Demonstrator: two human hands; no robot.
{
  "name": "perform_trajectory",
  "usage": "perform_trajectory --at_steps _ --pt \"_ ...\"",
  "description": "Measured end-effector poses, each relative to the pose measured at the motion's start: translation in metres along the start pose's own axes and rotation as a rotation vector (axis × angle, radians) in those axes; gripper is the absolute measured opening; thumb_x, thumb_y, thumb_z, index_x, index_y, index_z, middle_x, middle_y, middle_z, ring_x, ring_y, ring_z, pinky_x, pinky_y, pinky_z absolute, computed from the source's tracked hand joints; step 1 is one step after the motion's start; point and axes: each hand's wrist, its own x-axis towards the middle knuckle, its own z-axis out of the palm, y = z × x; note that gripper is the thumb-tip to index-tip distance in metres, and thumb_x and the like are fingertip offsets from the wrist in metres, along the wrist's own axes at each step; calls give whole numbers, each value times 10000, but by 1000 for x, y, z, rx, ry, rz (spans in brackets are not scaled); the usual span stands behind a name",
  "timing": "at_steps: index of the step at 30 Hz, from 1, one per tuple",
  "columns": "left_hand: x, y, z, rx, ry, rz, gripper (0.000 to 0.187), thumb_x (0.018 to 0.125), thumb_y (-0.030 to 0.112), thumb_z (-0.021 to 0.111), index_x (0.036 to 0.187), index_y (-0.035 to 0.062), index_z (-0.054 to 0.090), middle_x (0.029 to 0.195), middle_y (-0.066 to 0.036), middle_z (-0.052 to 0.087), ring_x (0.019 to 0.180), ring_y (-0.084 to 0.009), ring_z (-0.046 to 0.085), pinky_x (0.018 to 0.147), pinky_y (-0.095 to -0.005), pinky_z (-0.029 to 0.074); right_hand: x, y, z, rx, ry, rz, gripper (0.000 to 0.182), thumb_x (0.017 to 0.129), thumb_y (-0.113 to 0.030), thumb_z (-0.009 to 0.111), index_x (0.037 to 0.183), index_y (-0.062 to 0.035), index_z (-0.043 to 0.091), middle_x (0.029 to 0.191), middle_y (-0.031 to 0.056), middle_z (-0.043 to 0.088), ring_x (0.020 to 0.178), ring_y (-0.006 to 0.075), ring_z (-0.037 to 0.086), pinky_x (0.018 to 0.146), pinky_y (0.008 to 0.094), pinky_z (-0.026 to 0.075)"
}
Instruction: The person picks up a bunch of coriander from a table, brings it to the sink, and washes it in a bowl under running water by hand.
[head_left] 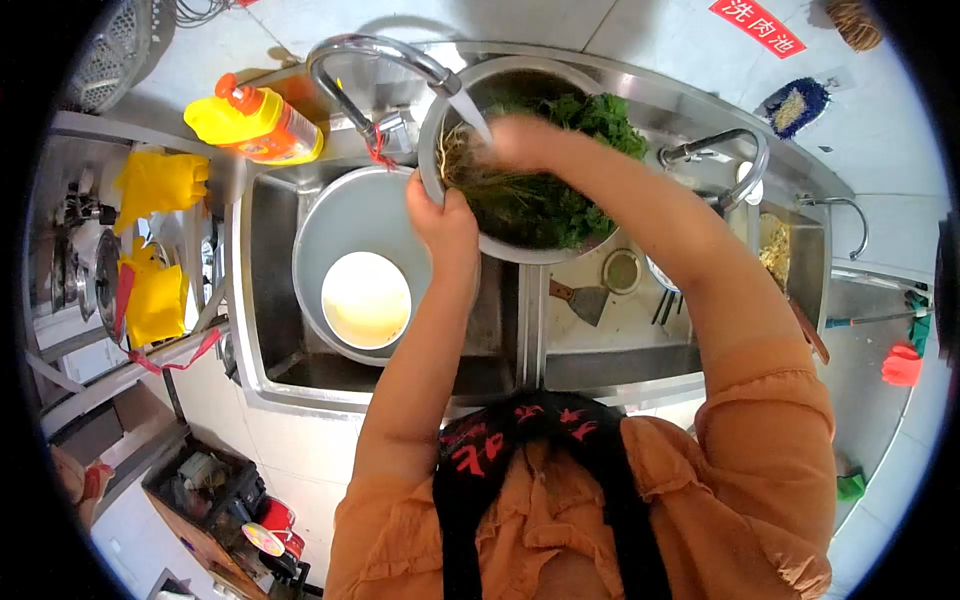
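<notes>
A large metal basin (545, 257) of leafy green herbs (600, 125) straddles the back of the sink. The herbs' pale roots (452, 150) lie at its left side. My left hand (440, 218) is closed on the basin's near-left rim, thumb toward the inside. Smeared by motion, my right hand (515, 145) is over the roots and stems inside the basin; its fingers cannot be made out. Water runs from the curved faucet (385, 45) down beside my right hand.
In the left sink, a big basin (310, 270) of water holds a white bowl (367, 300). A scraper (585, 300) and a small round dish (621, 270) lie in the right compartment. A second faucet (750, 150) and a yellow-orange bottle (255, 125) stand along the back.
</notes>
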Motion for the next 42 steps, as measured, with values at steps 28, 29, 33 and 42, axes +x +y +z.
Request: perform_trajectory --at_steps 28,29,33,42 --pt "12 -10 5 -1 -40 -5 393 766 -52 474 1157 -25 484 1033 -91 566 921 -154 549 822 -267 426 -17 -25 8 -318 -128 17 736 837 -342 580 1433 -115 214 1493 179 84 1348 378 186 1087 513 208" --pt "11 -8 3 25 -49 4 395 764 -53 476 1158 -26 484 1037 -92 565 927 -158 547 827 -270 425 -19 -30 8 -293 -81 10 729 833 -337 581 1425 -90 235 1486 189 124 1352 381 167 1086 503 218" --pt "10 -7 6 -64 -33 -44 397 755 -57 473 1151 -30 486 1036 -94 564 945 -168 543 842 -279 422 -26 -2 64 -576 229 -209 505 846 -347 534 1250 -56 454 1293 182 451 1151 359 462 970 452 371" --pt "13 -9 4 11 -39 -13 394 747 -37 485 1141 -32 494 1029 -104 571 905 -169 555 823 -280 428 24 11 78 -198 353 246 412 824 -263 550 1183 -61 548 1166 204 551 1093 343 531 923 465 429"
